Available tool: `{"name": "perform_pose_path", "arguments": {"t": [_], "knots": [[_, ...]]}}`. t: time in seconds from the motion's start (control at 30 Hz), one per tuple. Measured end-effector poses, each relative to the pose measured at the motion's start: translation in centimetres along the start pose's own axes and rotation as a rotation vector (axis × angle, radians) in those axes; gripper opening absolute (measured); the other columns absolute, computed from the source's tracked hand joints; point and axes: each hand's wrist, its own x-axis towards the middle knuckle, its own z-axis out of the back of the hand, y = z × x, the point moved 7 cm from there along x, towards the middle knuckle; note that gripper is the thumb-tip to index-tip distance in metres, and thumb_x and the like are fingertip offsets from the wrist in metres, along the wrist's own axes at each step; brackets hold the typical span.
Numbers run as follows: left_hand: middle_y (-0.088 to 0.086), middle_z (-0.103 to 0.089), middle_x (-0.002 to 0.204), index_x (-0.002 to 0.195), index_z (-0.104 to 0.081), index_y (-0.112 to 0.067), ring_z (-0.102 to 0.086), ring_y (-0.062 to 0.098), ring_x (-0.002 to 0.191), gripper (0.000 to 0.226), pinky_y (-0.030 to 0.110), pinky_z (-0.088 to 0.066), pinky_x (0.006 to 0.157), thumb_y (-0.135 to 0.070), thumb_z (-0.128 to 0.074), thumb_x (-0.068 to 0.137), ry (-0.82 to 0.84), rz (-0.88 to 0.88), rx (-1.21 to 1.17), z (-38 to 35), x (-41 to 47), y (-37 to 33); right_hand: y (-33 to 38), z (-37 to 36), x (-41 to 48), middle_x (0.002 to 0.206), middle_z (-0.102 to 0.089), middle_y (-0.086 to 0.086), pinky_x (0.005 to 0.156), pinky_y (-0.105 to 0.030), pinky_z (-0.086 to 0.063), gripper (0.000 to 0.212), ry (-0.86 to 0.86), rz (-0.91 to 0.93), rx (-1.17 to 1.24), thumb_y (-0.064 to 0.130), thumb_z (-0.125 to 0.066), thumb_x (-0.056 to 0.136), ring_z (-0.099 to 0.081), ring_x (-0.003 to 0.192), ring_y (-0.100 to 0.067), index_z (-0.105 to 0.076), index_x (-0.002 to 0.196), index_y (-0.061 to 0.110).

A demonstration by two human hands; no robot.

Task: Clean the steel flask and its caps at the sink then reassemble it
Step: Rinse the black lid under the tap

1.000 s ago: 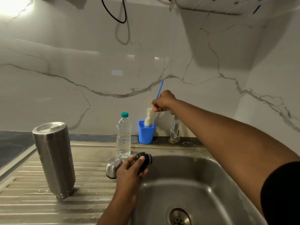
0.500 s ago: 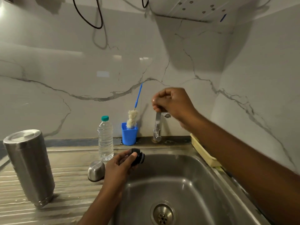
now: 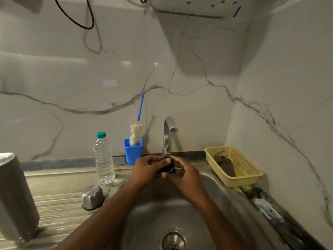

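The black cap [image 3: 169, 168] is over the sink [image 3: 153, 222], just under the tap [image 3: 166, 134]. The left hand [image 3: 147, 167] grasps it from the left with curled fingers, and the right hand [image 3: 183, 177] curls around its right side. The fingers cover most of the cap, the steel flask [image 3: 16, 197] at the far left is cut off by the picture's edge, and I cannot tell if water runs. Half a second ago only the left hand held the cap, while the right hand was up on the tap.
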Motion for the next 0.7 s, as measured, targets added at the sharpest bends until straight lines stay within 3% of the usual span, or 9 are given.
{"name": "perform_pose_path", "arguments": {"t": [0.1, 0.2, 0.27, 0.33, 0.4, 0.5, 0.6, 0.7], "knots": [[0.006, -0.081, 0.086, 0.096, -0.079, -0.012, -0.079, 0.021, 0.084, 0.033, 0.031, -0.065, 0.073, -0.044, -0.078, 0.090, -0.025, 0.016, 0.026, -0.5, 2.0, 0.6, -0.5, 1.0, 1.3, 0.120, -0.074, 0.012, 0.095, -0.028, -0.060, 0.061, -0.078, 0.000, -0.011, 0.031, -0.088, 0.081, -0.069, 0.107, 0.002, -0.065, 0.137, 0.027], [0.010, -0.079, 0.087, 0.098, -0.077, -0.009, -0.079, 0.027, 0.086, 0.035, 0.037, -0.066, 0.078, -0.043, -0.068, 0.099, -0.144, 0.000, 0.099, 0.1, 5.3, 2.0, -0.9, 2.4, 2.6, 0.106, -0.073, 0.019, 0.083, -0.011, -0.055, 0.052, -0.092, -0.021, -0.014, 0.028, -0.089, 0.081, -0.068, 0.097, 0.013, -0.069, 0.129, 0.024], [0.008, -0.078, 0.099, 0.112, -0.075, -0.014, -0.076, 0.023, 0.091, 0.021, 0.040, -0.064, 0.087, -0.031, -0.066, 0.102, -0.179, -0.040, 0.200, 0.4, 7.5, 2.4, -1.4, 3.4, 3.3, 0.103, -0.073, 0.021, 0.074, -0.004, -0.050, 0.051, -0.099, -0.031, 0.013, 0.027, -0.090, 0.080, -0.066, 0.094, 0.017, -0.070, 0.127, 0.022], [0.005, -0.073, 0.114, 0.130, -0.069, -0.019, -0.073, 0.018, 0.096, 0.029, 0.035, -0.062, 0.088, -0.023, -0.068, 0.101, -0.128, -0.076, 0.293, -0.4, 9.3, 2.5, -2.0, 4.2, 3.6, 0.107, -0.076, 0.015, 0.074, -0.004, -0.050, 0.054, -0.104, -0.042, 0.026, 0.032, -0.090, 0.079, -0.068, 0.096, 0.013, -0.071, 0.129, 0.023], [0.000, -0.069, 0.120, 0.136, -0.067, -0.022, -0.069, 0.014, 0.101, 0.037, 0.027, -0.057, 0.086, -0.022, -0.071, 0.099, -0.082, -0.103, 0.362, -1.6, 10.6, 2.2, -2.4, 4.4, 3.9, 0.111, -0.077, 0.012, 0.075, -0.006, -0.052, 0.054, -0.083, -0.050, 0.012, 0.034, -0.090, 0.079, -0.069, 0.098, 0.011, -0.071, 0.128, 0.026], [-0.002, -0.071, 0.115, 0.127, -0.073, -0.017, -0.065, 0.011, 0.102, 0.030, 0.031, -0.056, 0.094, -0.023, -0.073, 0.098, -0.084, -0.140, 0.437, -2.9, 11.9, 1.7, -2.9, 4.4, 4.2, 0.109, -0.078, 0.010, 0.082, -0.018, -0.058, 0.051, -0.057, -0.062, 0.031, 0.029, -0.091, 0.078, -0.070, 0.099, 0.008, -0.072, 0.126, 0.025], [-0.003, -0.076, 0.099, 0.112, -0.079, -0.015, -0.069, 0.008, 0.088, 0.016, 0.028, -0.057, 0.087, -0.017, -0.072, 0.098, -0.163, -0.145, 0.465, -2.6, 12.6, 1.5, -3.1, 4.4, 4.5, 0.105, -0.079, 0.009, 0.089, -0.033, -0.063, 0.050, -0.053, -0.067, 0.053, 0.027, -0.091, 0.078, -0.074, 0.098, 0.000, -0.073, 0.124, 0.023], [-0.005, -0.078, 0.097, 0.109, -0.081, -0.016, -0.071, 0.006, 0.084, 0.015, 0.030, -0.062, 0.088, -0.014, -0.071, 0.098, -0.204, -0.128, 0.429, -1.9, 12.8, 2.2, -3.0, 3.7, 4.6, 0.102, -0.079, 0.010, 0.081, -0.016, -0.058, 0.048, -0.035, -0.048, 0.023, 0.028, -0.091, 0.079, -0.073, 0.095, 0.002, -0.074, 0.123, 0.023]]}}
